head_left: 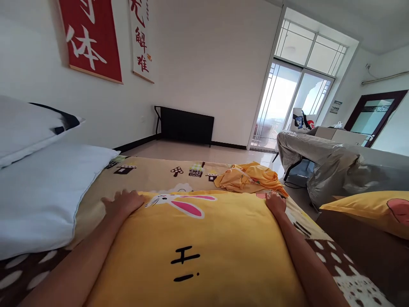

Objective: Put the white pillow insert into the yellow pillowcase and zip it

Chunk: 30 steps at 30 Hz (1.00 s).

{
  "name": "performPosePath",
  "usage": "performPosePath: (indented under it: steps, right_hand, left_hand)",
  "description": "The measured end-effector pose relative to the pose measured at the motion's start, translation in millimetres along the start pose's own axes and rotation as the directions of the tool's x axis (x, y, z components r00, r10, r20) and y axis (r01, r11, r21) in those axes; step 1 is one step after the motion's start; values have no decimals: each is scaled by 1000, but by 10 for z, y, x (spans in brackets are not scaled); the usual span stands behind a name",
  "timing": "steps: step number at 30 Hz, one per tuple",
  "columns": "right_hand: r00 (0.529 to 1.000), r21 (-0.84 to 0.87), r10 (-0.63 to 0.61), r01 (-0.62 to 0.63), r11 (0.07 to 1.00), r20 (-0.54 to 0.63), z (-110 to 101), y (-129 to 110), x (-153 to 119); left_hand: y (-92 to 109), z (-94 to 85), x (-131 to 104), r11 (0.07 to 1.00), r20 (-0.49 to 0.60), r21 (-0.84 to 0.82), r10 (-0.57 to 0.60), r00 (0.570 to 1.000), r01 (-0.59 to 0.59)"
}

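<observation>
A yellow pillow with a white rabbit print and black "Hi" lettering lies in front of me, between my forearms. My left hand is at its far left corner, fingers spread and the inner edge of the hand touching the fabric. At the far right corner, my right hand has its fingers curled over the pillow's edge. Just beyond the right hand, a crumpled orange-yellow cloth rests on the patterned blanket. The pillow's near edge falls outside the view.
White pillows are stacked at the left. Another yellow pillow lies at the right, near plastic-covered furniture. A black folded panel leans by the far wall, left of a glass door. Hanging scrolls decorate the left wall.
</observation>
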State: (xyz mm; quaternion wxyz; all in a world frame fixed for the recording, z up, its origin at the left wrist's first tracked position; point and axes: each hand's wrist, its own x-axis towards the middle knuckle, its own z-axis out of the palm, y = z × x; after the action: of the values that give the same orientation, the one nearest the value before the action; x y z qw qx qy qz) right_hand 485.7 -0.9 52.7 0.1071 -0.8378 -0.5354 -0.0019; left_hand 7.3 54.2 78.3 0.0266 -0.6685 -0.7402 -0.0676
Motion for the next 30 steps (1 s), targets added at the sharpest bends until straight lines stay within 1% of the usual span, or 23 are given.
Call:
performPosePath:
  steps: [1, 3, 4, 5, 6, 7, 8, 9, 10, 12, 13, 14, 18, 19, 20, 22, 24, 26, 27, 28, 29, 30]
  right_hand:
    - [999, 10, -47, 48, 999, -17, -114, -113, -82]
    - [983, 35, -184, 184, 982, -15, -275, -412, -300]
    - [966, 48, -260, 260, 964, -2, -309, -586, -441]
    - [940, 60, -341, 340, 939, 10, -311, -763, -602]
    - [908, 69, -418, 416, 907, 16, -283, -930, -779]
    - [865, 79, -502, 500, 863, 14, -230, -1075, -966]
    - [803, 77, -596, 595, 800, -17, -159, -1188, -1157]
    - [763, 69, -642, 646, 760, -73, -79, -1263, -1342]
    - [736, 68, -665, 675, 735, -126, 2, -1299, -1515]
    - [709, 75, -672, 698, 712, -214, 144, -1269, -1816]
    - [693, 79, -682, 713, 697, -234, 195, -1218, -1942]
    - [666, 75, -705, 738, 671, -245, 231, -1155, -2055]
    - [503, -5, -827, 854, 520, -251, 306, -883, -2406]
    - [468, -30, -848, 871, 490, -250, 344, -820, -2470]
    - [438, -55, -864, 884, 464, -247, 403, -758, -2525]
    - [386, -105, -883, 899, 425, -267, 588, -641, -2614]
    - [344, -144, -880, 902, 407, -327, 820, -543, -2689]
    - [315, -129, -868, 913, 388, -384, 994, -479, -2761]
    - [305, -89, -867, 926, 367, -394, 1026, -463, -2794]
    - [297, -38, -871, 941, 337, -391, 1012, -458, -2823]
    - [283, 12, -876, 953, 302, -390, 953, -463, -2843]
    - [277, 60, -878, 959, 276, -392, 855, -475, -2849]
  left_hand:
    - [126, -89, -74, 999, 17, -9, 34, 999, -34]
    - [474, -215, -253, 984, 71, -46, 177, 982, -174]
    - [677, -243, -355, 962, 100, -71, 270, 958, -264]
    - [881, -248, -460, 930, 123, -101, 365, 923, -354]
    - [1072, -230, -562, 889, 134, -132, 453, 881, -438]
    - [1235, -194, -652, 850, 138, -160, 522, 842, -501]
    - [1364, -144, -727, 823, 136, -180, 563, 815, -539]
    - [1453, -85, -780, 807, 132, -193, 586, 800, -559]
    - [1505, -24, -812, 802, 128, -201, 591, 797, -563]
    - [1525, 88, -818, 811, 123, -210, 577, 808, -547]
    - [1511, 133, -799, 816, 123, -217, 568, 814, -537]
    - [1493, 169, -774, 820, 126, -224, 560, 819, -527]
    - [1466, 239, -688, 833, 132, -243, 536, 834, -497]
    - [1471, 247, -681, 835, 128, -245, 531, 838, -492]
    - [1478, 252, -681, 838, 121, -246, 526, 842, -488]
    - [1487, 248, -705, 843, 101, -241, 514, 852, -480]
    - [1494, 216, -776, 846, 59, -228, 507, 860, -483]
    - [1515, 149, -913, 840, -1, -209, 511, 859, -500]
    - [1538, 108, -1009, 833, -25, -201, 522, 853, -516]
    - [1570, 66, -1121, 820, -39, -196, 541, 840, -537]
    - [1612, 28, -1245, 797, -36, -197, 576, 817, -571]
    - [1660, -3, -1375, 763, -25, -204, 622, 782, -613]
